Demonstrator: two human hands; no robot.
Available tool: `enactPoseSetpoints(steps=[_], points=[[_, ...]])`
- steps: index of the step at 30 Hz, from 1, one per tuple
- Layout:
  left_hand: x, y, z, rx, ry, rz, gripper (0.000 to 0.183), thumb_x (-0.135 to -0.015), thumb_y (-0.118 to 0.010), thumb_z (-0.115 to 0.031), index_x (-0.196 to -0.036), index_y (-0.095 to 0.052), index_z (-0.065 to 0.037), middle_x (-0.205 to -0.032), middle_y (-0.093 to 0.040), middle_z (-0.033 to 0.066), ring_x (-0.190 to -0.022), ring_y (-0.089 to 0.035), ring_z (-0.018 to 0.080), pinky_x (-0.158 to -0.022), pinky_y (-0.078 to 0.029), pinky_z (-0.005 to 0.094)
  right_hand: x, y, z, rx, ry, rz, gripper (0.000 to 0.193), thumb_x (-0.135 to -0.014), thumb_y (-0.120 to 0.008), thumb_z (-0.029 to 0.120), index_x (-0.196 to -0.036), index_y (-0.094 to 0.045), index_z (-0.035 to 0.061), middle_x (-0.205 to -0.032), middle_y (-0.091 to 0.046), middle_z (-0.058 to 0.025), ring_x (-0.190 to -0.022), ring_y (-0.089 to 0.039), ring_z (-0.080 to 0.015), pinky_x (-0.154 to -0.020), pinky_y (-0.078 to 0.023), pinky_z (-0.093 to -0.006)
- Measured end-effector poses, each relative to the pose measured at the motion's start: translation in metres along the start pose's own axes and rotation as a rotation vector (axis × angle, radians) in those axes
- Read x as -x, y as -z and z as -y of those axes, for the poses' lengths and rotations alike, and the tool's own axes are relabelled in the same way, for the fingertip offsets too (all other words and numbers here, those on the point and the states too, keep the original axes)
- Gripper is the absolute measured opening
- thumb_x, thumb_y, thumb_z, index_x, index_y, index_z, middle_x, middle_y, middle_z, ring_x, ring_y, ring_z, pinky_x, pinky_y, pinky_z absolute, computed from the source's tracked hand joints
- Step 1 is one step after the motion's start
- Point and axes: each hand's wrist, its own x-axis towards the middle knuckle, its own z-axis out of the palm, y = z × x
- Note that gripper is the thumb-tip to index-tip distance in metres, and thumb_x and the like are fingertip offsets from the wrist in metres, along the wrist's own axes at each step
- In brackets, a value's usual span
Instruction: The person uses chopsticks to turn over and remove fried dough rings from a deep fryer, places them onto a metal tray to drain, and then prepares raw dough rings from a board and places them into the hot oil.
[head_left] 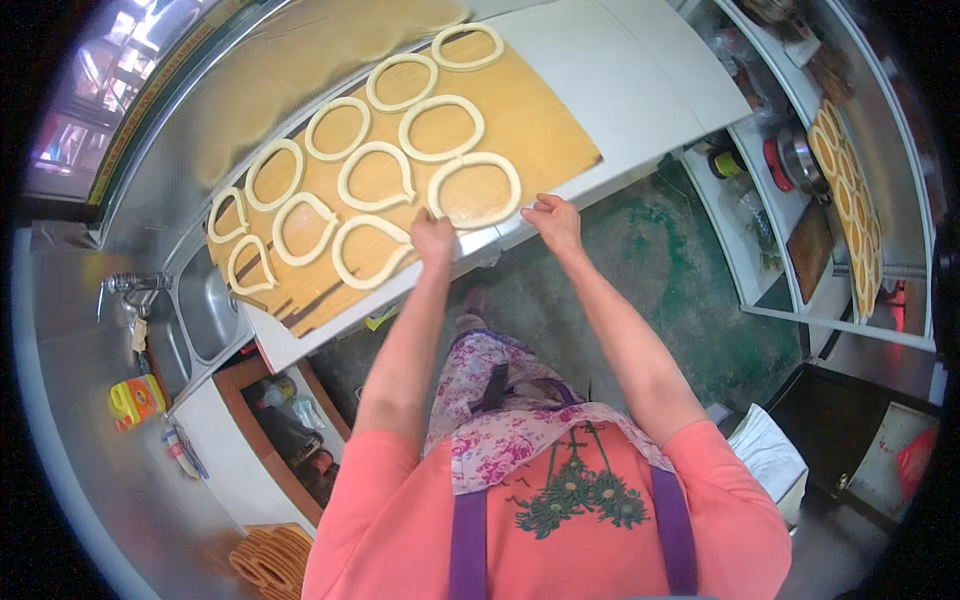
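Rings of smooth, cream-coloured dough lie in rough rows on a broad, yellow-brown wooden board, and we count eleven of them. Some are closed ovals; others come to a point on the side toward us. The board rests on a long white worktop, and its near left part shows dark stripes.

Our bare left hand is at the board's near edge, its fingers bunched beside the lower left of the nearest ring; we cannot tell whether they are clamped on the dough. Our bare right hand is just beyond that ring's right side, with its fingers curled in close to the thumb, and we cannot tell whether anything is between them.

We wear a coral short-sleeved shirt and a pink floral apron with purple straps. At our left are a stainless-steel sink and a yellow plastic bottle with an orange label. At our right, a tilted board of orange-brown rings leans against white shelving above a worn green floor.
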Motion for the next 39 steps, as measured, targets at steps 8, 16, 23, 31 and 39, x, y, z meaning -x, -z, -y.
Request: enactPoseSetpoints(steps=[8,16,23,31,39], points=[[-0.030,-0.009,-0.030,0.404,0.442,0.137,0.024,-0.066,-0.067,-0.008,-0.084,-0.059,0.007,-0.065,-0.053,0.0022,-0.060,-0.048,0.0141,-0.057,-0.040,0.0274,-0.042,-0.042,0.057,0.214,-0.394,-0.097,0.044,-0.063,-0.076,0.025,-0.094,-0.060,-0.0016,-0.085,-0.065,-0.0177,-0.086,-0.062,-0.0316,-0.078,-0.047,-0.0369],[-0.034,-0.018,-0.045,0.797,0.681,0.412,0.023,-0.087,-0.055,-0.017,-0.101,-0.044,-0.002,-0.067,-0.056,0.0093,-0.051,-0.053,0.0131,-0.045,-0.042,0.0248,-0.044,-0.045,0.030,-0.751,-0.456,0.241,0.023,-0.081,-0.063,0.017,-0.093,-0.052,0.0002,-0.069,-0.056,-0.0079,-0.052,-0.052,-0.0123,-0.051,-0.046,-0.0260],[0.059,-0.013,-0.126,0.815,0.461,0.770,0.029,-0.095,-0.041,-0.022,-0.122,-0.042,-0.011,-0.064,-0.053,0.0060,-0.047,-0.049,0.0141,-0.043,-0.041,0.0246,0.029,0.069,0.062,-1.023,-0.314,0.242,0.034,-0.087,-0.055,0.016,-0.117,-0.051,0.0012,-0.068,-0.050,-0.0019,-0.051,-0.044,-0.0070,-0.047,-0.041,-0.0226],[0.289,-0.011,-0.268,0.978,-0.171,1.430,0.055,-0.086,-0.060,-0.027,-0.129,-0.037,-0.003,-0.072,-0.055,0.0108,-0.049,-0.054,0.0168,-0.042,-0.045,0.0257,0.232,0.317,0.083,-1.098,0.395,-0.120,0.035,-0.086,-0.058,0.016,-0.117,-0.049,0.0028,-0.065,-0.053,-0.0051,-0.044,-0.044,-0.0065,-0.042,-0.040,-0.0215],[0.580,-0.092,-0.274,0.437,-0.052,1.974,0.025,-0.090,-0.054,-0.023,-0.105,-0.046,-0.005,-0.062,-0.044,0.0018,-0.042,-0.033,0.0055,-0.035,-0.027,0.0176,0.459,0.478,-0.029,-0.743,0.180,-0.747,0.030,-0.090,-0.052,0.015,-0.119,-0.052,0.0069,-0.064,-0.052,0.0033,-0.048,-0.041,-0.0003,-0.041,-0.032,-0.0159]])
